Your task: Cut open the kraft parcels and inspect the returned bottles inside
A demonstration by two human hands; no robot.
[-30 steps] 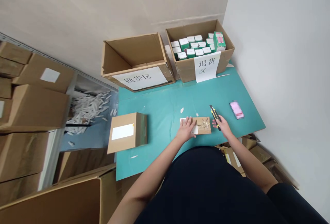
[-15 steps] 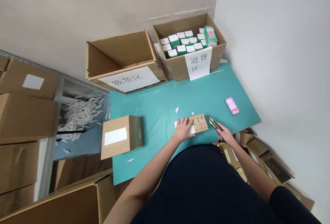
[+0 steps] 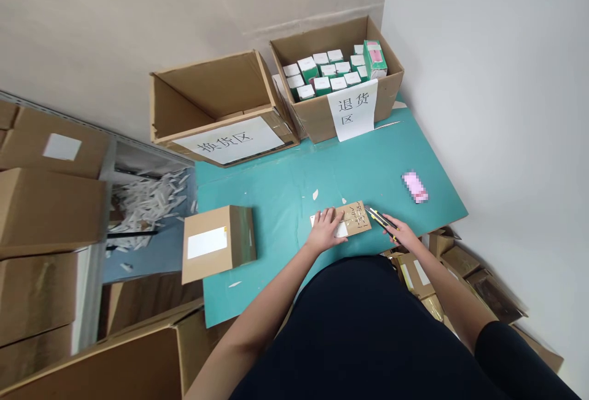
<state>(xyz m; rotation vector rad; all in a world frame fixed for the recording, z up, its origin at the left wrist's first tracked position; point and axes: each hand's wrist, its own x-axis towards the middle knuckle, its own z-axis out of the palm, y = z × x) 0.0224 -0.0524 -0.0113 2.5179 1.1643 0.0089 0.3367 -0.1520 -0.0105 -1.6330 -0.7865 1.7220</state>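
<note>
Left hand (image 3: 323, 231), fingers open and flat, presses a flat brown cardboard parcel (image 3: 355, 218) on the teal work mat (image 3: 285, 203); right hand (image 3: 401, 234), fingers closed, grips a yellow-and-black utility knife (image 3: 380, 220), its tip apparently just beside the parcel.

A flat cardboard mailer (image 3: 355, 217) is pressed flat by the left hand (image 3: 324, 230) on a teal mat (image 3: 285, 216), and a yellow box cutter (image 3: 380, 220) is held in the right hand (image 3: 402, 234), just beside the mailer.
</note>
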